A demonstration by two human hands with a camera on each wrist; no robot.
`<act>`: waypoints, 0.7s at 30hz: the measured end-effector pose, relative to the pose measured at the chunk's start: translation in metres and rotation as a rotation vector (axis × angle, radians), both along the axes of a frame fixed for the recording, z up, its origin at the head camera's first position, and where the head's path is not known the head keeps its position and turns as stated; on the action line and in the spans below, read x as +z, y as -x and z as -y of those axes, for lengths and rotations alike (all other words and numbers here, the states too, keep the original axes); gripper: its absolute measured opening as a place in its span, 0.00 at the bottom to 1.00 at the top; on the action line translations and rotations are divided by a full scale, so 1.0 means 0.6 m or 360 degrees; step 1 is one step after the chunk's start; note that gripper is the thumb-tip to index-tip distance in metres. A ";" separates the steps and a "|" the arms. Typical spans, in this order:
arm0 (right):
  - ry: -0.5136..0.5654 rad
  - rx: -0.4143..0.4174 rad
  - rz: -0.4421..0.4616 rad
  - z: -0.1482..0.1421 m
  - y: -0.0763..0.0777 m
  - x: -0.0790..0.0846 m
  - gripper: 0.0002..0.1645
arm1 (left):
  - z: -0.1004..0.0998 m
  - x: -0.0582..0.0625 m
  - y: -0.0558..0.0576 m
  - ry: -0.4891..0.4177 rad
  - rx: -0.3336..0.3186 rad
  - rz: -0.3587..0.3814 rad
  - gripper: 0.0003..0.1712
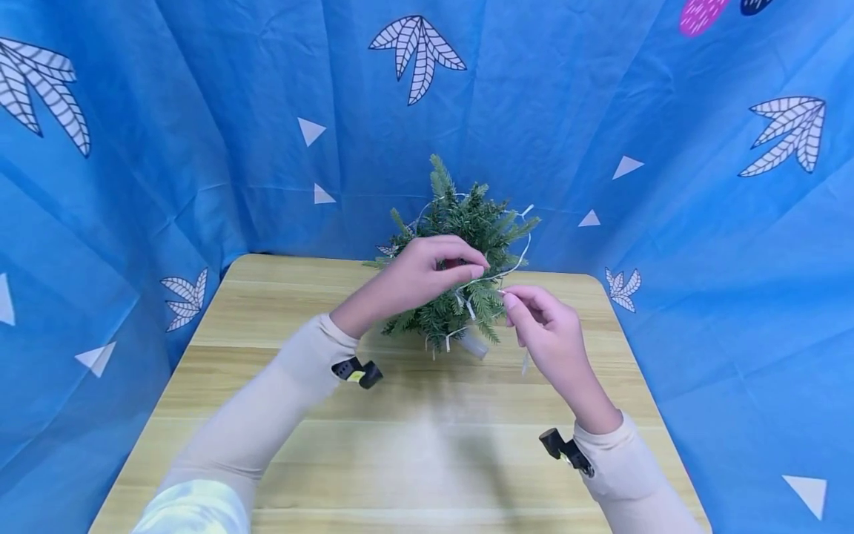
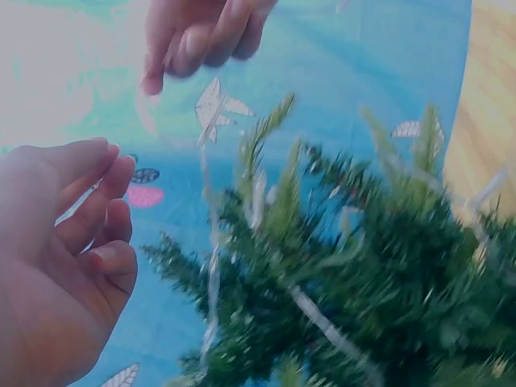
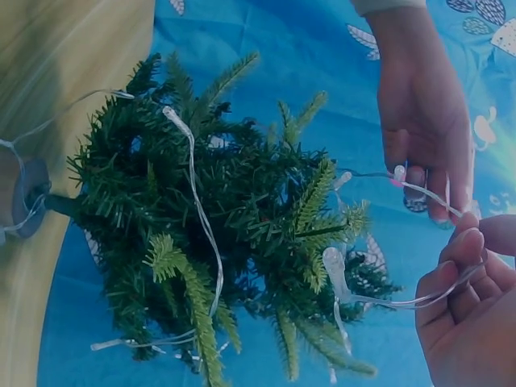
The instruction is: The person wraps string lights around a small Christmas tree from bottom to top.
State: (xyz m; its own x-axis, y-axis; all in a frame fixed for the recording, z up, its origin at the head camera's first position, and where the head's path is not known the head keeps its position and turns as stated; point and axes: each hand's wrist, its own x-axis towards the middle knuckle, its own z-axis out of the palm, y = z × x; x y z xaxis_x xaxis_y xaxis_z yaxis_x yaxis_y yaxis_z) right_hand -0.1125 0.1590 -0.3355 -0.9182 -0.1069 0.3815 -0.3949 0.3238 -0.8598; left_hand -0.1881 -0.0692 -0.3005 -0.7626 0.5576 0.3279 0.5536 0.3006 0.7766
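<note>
A small green artificial pine tree [image 1: 460, 215] has string lights with a clear wire [image 3: 205, 222] and small bulbs [image 3: 334, 270] draped over its branches. My right hand [image 1: 550, 334] is at the tree's right side, pinching the light wire between thumb and fingertips; a loop of wire runs from it back to the tree. My left hand [image 1: 434, 271] reaches across the front of the tree, fingertips close to the wire and near the right hand. Its thumb and index tips come together in the left wrist view, but whether wire lies between them is unclear.
The tree stands near the back of a light wooden table [image 1: 400, 460]. A blue patterned cloth [image 1: 267, 111] hangs behind and at both sides. In the right wrist view, more wire lies by the tree's base [image 3: 28, 197].
</note>
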 end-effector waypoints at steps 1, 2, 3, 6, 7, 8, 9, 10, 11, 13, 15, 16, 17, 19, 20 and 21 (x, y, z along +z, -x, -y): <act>0.0001 0.0000 0.0000 0.000 0.001 0.000 0.11 | -0.003 -0.005 -0.005 -0.0035 -0.0014 0.0022 0.11; 0.0005 -0.0004 0.0001 0.001 0.002 0.000 0.11 | -0.005 -0.009 -0.009 -0.0061 -0.0018 0.0043 0.10; 0.0007 -0.0008 0.0003 0.001 0.003 0.000 0.11 | -0.007 -0.013 -0.012 -0.0080 -0.0017 0.0059 0.09; 0.0016 -0.0014 0.0015 0.002 0.004 0.000 0.11 | -0.012 -0.022 -0.016 -0.0118 -0.0034 0.0070 0.09; 0.0018 -0.0018 0.0021 0.002 0.005 0.000 0.11 | -0.015 -0.025 -0.016 -0.0120 -0.0043 0.0066 0.09; 0.0018 -0.0019 0.0027 0.002 0.005 0.000 0.11 | -0.017 -0.029 -0.017 -0.0119 -0.0053 0.0057 0.09; 0.0018 -0.0016 0.0032 0.002 0.005 0.000 0.12 | -0.019 -0.032 -0.018 -0.0112 -0.0052 0.0040 0.09; 0.0017 -0.0012 0.0036 0.001 0.005 0.000 0.12 | -0.020 -0.035 -0.018 -0.0105 -0.0052 0.0026 0.09; 0.0016 -0.0006 0.0039 0.001 0.005 0.000 0.12 | -0.022 -0.037 -0.018 -0.0100 -0.0047 0.0008 0.10; 0.0007 0.0001 0.0047 -0.002 0.004 0.000 0.13 | -0.024 -0.041 -0.019 -0.0089 -0.0029 -0.0025 0.10; -0.0009 0.0005 0.0057 -0.005 0.003 0.000 0.12 | -0.024 -0.044 -0.019 -0.0076 -0.0010 -0.0047 0.10; -0.0024 0.0005 0.0061 -0.007 0.002 0.001 0.12 | -0.024 -0.045 -0.018 -0.0076 -0.0006 -0.0055 0.10; -0.0040 0.0004 0.0069 -0.009 0.001 0.001 0.12 | -0.025 -0.046 -0.018 -0.0072 0.0002 -0.0063 0.10; -0.0074 -0.0001 0.0095 -0.015 -0.001 0.002 0.12 | -0.025 -0.047 -0.015 -0.0072 0.0016 -0.0056 0.09; -0.0099 -0.0003 0.0113 -0.019 -0.002 0.003 0.12 | -0.025 -0.048 -0.014 -0.0074 0.0025 -0.0049 0.09; -0.0141 -0.0009 0.0131 -0.023 -0.003 0.004 0.12 | -0.025 -0.048 -0.012 -0.0078 0.0037 -0.0035 0.09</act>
State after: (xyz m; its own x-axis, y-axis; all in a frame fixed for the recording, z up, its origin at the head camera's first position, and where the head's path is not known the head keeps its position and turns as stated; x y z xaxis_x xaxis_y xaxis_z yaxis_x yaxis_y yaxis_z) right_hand -0.1108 0.1727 -0.3334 -0.9467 -0.1317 0.2940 -0.3221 0.4020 -0.8571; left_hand -0.1810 -0.0544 -0.3295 -0.7674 0.5228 0.3711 0.5640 0.2754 0.7785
